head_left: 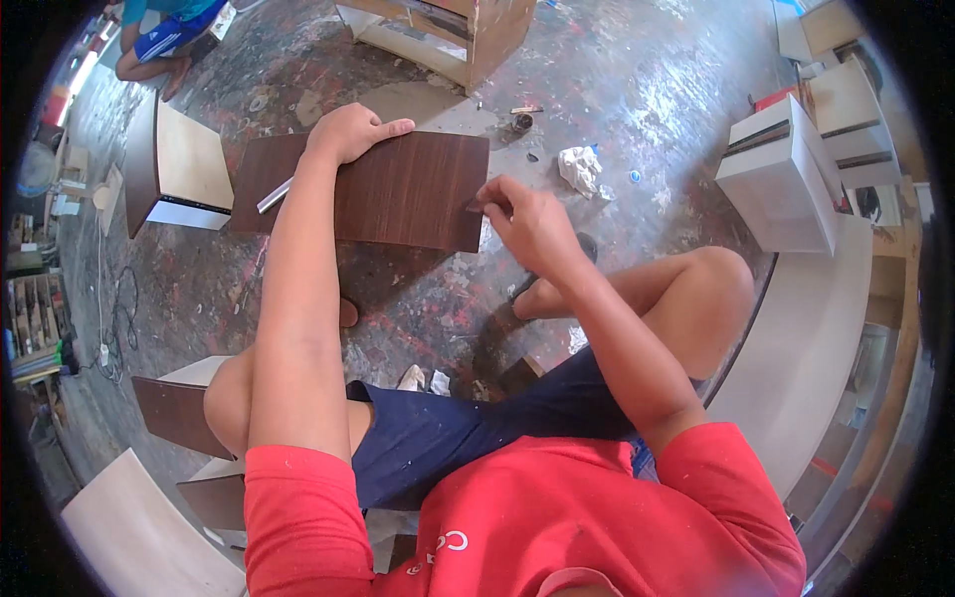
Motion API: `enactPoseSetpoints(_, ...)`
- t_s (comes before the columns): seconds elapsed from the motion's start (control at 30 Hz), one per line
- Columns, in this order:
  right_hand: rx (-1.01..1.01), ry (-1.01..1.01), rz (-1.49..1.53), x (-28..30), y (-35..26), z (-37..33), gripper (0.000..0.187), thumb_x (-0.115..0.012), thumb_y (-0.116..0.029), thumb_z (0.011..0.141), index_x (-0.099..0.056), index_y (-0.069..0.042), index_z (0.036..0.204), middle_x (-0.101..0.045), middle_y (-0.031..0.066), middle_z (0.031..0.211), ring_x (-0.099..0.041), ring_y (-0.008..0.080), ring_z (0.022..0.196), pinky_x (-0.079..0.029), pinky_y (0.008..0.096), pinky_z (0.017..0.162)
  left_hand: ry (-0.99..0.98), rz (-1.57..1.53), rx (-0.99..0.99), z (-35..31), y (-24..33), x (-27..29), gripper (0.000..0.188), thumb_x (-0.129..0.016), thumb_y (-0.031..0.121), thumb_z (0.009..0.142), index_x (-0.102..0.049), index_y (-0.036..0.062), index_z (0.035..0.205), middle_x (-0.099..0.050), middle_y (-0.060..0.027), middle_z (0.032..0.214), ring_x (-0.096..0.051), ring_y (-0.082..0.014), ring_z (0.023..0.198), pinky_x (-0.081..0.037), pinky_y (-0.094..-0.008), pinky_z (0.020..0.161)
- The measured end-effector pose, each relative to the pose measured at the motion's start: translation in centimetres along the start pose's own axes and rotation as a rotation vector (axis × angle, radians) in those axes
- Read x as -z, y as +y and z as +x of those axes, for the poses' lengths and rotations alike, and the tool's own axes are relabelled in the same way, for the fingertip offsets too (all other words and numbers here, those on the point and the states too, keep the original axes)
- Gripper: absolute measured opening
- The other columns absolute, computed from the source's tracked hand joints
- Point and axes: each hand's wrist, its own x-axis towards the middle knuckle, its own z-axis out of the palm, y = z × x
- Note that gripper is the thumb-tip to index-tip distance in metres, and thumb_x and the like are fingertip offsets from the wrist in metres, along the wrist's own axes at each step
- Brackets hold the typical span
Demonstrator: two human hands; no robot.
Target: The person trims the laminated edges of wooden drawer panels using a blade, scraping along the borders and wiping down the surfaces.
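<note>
A dark brown wood-grain board [413,189] stands in front of me, its broad face turned up. My left hand [346,134] grips its far edge, with the thumb stretched along that edge and the other fingers partly hidden. At the board's right end, my right hand [522,219] is closed in a pinch on a small dark piece [474,206], too small to name, against the edge. A silvery strip [274,197] lies on the board's left part, partly covered by my left forearm.
Left of the board stands a brown-and-pale panel piece [189,159]. Crumpled white paper [579,171] and a small dark pot [522,122] lie on the stained floor. White drawer boxes [781,179] stand at right, a wooden cabinet [497,40] ahead. Another person [169,38] crouches at far left.
</note>
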Motion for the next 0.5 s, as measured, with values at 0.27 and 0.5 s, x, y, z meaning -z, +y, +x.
enactPoseSetpoints(0.27, 0.009, -0.239, 0.058, 0.7, -2.8, -7.9, 0.014, -0.066, -0.013, 0.096, -0.067, -0.005, 0.107, -0.076, 0.0172, 0.094, -0.073, 0.0402, 0.089, -0.057, 0.0501, 0.079, -0.039, 0.046, -0.001, -0.2, -0.2, 0.7, 0.094, -0.053, 0.094, 0.081, -0.077, 0.0036, 0.073, -0.074, -0.0184, 0.079, -0.072, -0.0354, 0.082, -0.054, -0.0482, 0.08)
enactPoseSetpoints(0.5, -0.296, -0.292, -0.056, 2.3, -0.7, -8.0, 0.031, -0.07, -0.023, 0.095, -0.06, -0.006, 0.12, -0.075, 0.0195, 0.103, -0.072, 0.0403, 0.1, -0.054, 0.0502, 0.087, 0.086, -0.041, -0.247, -2.1, 6.2, -0.9, 0.071, -0.062, 0.067, 0.096, -0.069, 0.0041, 0.128, -0.073, -0.019, 0.128, -0.07, -0.0349, 0.12, -0.053, -0.0444, 0.104)
